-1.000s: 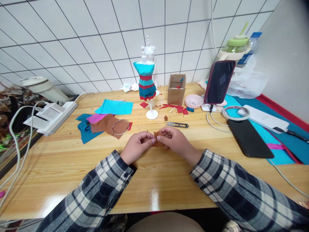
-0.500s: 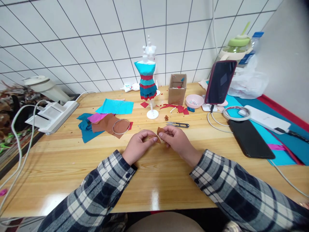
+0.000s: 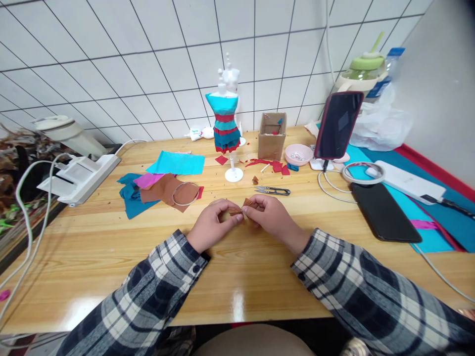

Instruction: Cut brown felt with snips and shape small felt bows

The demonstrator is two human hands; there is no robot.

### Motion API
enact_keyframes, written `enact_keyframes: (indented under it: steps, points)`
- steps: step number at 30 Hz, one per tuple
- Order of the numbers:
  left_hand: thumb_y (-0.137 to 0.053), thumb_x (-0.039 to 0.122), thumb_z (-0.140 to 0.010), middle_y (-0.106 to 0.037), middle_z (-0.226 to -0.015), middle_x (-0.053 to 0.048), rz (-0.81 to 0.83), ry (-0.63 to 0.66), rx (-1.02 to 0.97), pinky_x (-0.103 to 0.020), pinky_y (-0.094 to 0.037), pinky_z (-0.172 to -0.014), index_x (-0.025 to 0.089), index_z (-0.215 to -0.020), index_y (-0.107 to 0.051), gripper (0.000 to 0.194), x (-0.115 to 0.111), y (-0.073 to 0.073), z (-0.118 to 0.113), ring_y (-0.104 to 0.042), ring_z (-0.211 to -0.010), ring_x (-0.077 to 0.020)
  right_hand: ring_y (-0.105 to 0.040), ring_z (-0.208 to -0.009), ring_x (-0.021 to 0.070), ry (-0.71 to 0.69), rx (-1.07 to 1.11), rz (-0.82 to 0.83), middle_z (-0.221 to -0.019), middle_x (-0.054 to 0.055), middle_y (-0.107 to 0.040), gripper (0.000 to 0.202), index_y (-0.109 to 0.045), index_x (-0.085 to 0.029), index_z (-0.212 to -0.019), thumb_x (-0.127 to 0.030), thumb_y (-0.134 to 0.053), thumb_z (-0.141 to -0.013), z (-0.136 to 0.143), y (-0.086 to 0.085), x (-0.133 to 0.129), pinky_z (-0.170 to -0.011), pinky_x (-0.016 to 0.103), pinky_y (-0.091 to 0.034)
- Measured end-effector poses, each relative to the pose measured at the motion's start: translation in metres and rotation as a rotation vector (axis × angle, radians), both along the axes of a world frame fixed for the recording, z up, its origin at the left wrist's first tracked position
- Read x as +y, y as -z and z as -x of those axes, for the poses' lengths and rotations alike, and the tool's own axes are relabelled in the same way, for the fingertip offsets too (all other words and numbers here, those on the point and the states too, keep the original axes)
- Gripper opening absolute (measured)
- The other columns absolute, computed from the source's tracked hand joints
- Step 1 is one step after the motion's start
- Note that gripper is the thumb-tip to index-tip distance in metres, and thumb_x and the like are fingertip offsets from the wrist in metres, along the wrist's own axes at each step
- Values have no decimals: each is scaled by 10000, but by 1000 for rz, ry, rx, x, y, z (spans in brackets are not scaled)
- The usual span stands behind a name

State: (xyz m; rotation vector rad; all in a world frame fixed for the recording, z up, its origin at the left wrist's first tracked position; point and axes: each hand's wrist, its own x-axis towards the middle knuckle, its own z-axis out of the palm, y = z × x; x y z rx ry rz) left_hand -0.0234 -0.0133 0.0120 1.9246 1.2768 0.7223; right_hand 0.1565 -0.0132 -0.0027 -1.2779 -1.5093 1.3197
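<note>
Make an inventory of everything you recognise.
piece: seemingly 1, brown, centre
scissors: 1, black, centre
dummies: 2, white, back
dress: 1, multicoloured, back
box: 1, brown, back
bowl: 1, pink, back
scraps: several, mixed, scattered
sheets: several, mixed, sides
hoop: 1, silver, left
power strip: 1, white, left
phones: 2, dark, right
power bank: 1, white, right
cup: 1, green, right
bottle: 1, clear, right
bag: 1, whitish, right
table: 1, yellowish, below
wall: 1, white, back
sleeves: 2, checked, front
hands: 2, bare, centre

At right I observe a tilted phone (image 3: 340, 123) on a white stand (image 3: 319, 165). A black phone (image 3: 384, 212) lies flat nearby. Behind, I register a green-lidded cup (image 3: 365, 74) beside a blue-capped bottle (image 3: 394, 60). At left I identify a white power strip (image 3: 87, 175).
</note>
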Motion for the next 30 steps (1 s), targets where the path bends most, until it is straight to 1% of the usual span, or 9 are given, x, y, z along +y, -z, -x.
enact_keyframes:
  steps: [2,5,8,10,15,19,24,26,30]
  points:
    - [-600,383,-814,-685,-893,-70,35,-30,-52,-330,-465,-832,174,-846,-683,227,1,0,1,-611,-876,-209,-523,-516,96,-2,26,17,-664,-1,-607,178,-613,-167,-786,-345,-602,-773,0,0,0,-475,215,-428]
    - [-610,376,-808,-692,-859,-67,44,-84,-96,-316,-473,-820,170,-785,-681,219,2,2,3,-618,-863,-204,-518,-485,94,-40,38,80,-610,-14,-582,170,-608,-166,-770,-336,-614,-769,-1,-2,0,-450,209,-427]
    - [-637,370,-786,-690,-835,-59,44,-97,-100,-297,-477,-799,171,-764,-675,204,2,3,3,-618,-838,-195,-509,-454,90,-62,25,123,-546,-34,-548,152,-598,-165,-743,-314,-622,-764,0,-2,-1,-437,204,-420]
    - [-635,387,-786,-687,-805,-56,71,-97,-116,-290,-478,-775,164,-754,-666,227,1,2,2,-616,-800,-187,-513,-454,89,-56,36,124,-557,-36,-550,156,-597,-165,-750,-318,-623,-767,0,-2,-1,-435,204,-425]
    - [-611,457,-791,-692,-796,-54,194,-102,-186,-303,-480,-762,147,-880,-671,328,0,-3,-1,-623,-769,-188,-498,-454,78,-35,116,94,-629,-27,-574,196,-609,-162,-787,-357,-617,-780,-1,1,0,-423,202,-422]
    - [-613,439,-785,-682,-783,-50,129,-145,-114,-305,-470,-758,153,-782,-672,292,1,-2,0,-607,-765,-187,-483,-452,71,-26,131,112,-619,-33,-561,188,-610,-159,-786,-346,-621,-777,-1,0,0,-420,196,-407]
    - [-615,395,-785,-665,-730,-35,123,-142,-143,-290,-469,-713,153,-738,-649,249,1,0,1,-591,-703,-163,-496,-472,83,-59,58,118,-605,-29,-554,200,-606,-158,-776,-358,-613,-782,-1,-2,-1,-432,204,-403]
    - [-610,393,-786,-660,-715,-29,127,-152,-140,-285,-467,-695,154,-732,-637,247,2,0,1,-586,-684,-158,-507,-498,85,-39,26,101,-674,-16,-584,235,-619,-160,-862,-377,-626,-772,-2,-1,0,-451,212,-408]
    - [-592,395,-795,-652,-717,-26,93,-162,-85,-286,-466,-692,161,-737,-632,244,4,1,5,-584,-690,-160,-522,-548,84,42,-132,45,-848,-1,-635,543,-550,-198,-1182,-389,-706,-699,-5,0,4,-513,225,-410]
